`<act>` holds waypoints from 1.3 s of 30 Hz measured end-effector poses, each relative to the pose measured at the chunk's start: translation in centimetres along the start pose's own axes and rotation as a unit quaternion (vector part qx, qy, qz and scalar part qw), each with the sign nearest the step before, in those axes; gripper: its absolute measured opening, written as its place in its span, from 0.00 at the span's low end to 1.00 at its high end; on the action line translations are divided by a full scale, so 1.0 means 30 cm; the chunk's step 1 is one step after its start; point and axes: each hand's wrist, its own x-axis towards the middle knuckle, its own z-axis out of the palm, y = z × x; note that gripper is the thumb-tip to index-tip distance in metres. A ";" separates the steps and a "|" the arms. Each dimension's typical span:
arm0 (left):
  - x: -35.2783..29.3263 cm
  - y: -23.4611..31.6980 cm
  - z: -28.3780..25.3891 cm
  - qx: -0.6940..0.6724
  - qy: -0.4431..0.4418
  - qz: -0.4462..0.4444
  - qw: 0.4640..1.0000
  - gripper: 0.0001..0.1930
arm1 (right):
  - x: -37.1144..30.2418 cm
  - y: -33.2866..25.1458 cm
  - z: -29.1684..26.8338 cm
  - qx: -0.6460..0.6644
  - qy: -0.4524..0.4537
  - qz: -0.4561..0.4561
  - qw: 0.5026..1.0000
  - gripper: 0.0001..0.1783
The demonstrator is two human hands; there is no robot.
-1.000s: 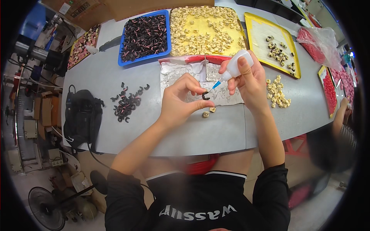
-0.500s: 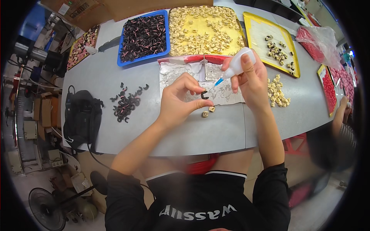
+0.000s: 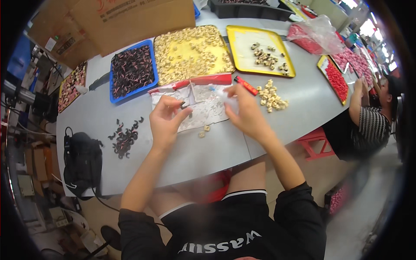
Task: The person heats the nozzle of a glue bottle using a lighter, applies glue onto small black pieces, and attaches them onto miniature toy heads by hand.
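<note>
Between the thumb and forefinger of my left hand [image 3: 165, 121] is a small black C-shaped piece [image 3: 183, 105], partly hidden by the fingers. My right hand [image 3: 248, 110] is curled around a translucent squeeze bottle [image 3: 232, 103], low over the glue-smeared white sheet [image 3: 203, 112]. Motion blurs the bottle, and its blue tip points left. Two small cream cubes [image 3: 207, 128] lie at the sheet's near edge. A loose heap of black curved pieces [image 3: 125, 141] is left of my left hand. Cream cubes form another pile [image 3: 272, 97] beyond my right hand.
Behind the sheet stand a blue tray [image 3: 155, 65] of black pieces, a yellow tray [image 3: 229, 65] of cream cubes and another yellow tray [image 3: 291, 71]. A red stick [image 3: 246, 86] lies nearby. A black bag [image 3: 82, 160] sits left. A co-worker [image 3: 368, 117] sits right.
My head view has shifted, showing more of the table's far side. The right hand has drawn the bottle away from the black piece and lowered it toward the sheet.
</note>
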 end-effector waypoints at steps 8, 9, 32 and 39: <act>0.005 -0.022 -0.007 0.001 0.002 -0.004 1.000 0.12 | -0.026 0.045 -0.045 -0.108 0.041 -0.075 0.990 0.11; 0.004 -0.022 -0.007 -0.001 0.003 -0.005 1.000 0.11 | -0.008 0.049 -0.089 -0.109 0.050 -0.049 0.992 0.09; 0.036 -0.033 -0.042 0.033 0.034 0.014 0.999 0.11 | 0.253 -0.010 -0.103 0.075 0.003 -0.060 0.995 0.07; 0.043 -0.040 -0.055 0.038 0.053 0.029 0.997 0.12 | 0.250 -0.084 0.086 0.316 -0.095 -0.016 0.944 0.08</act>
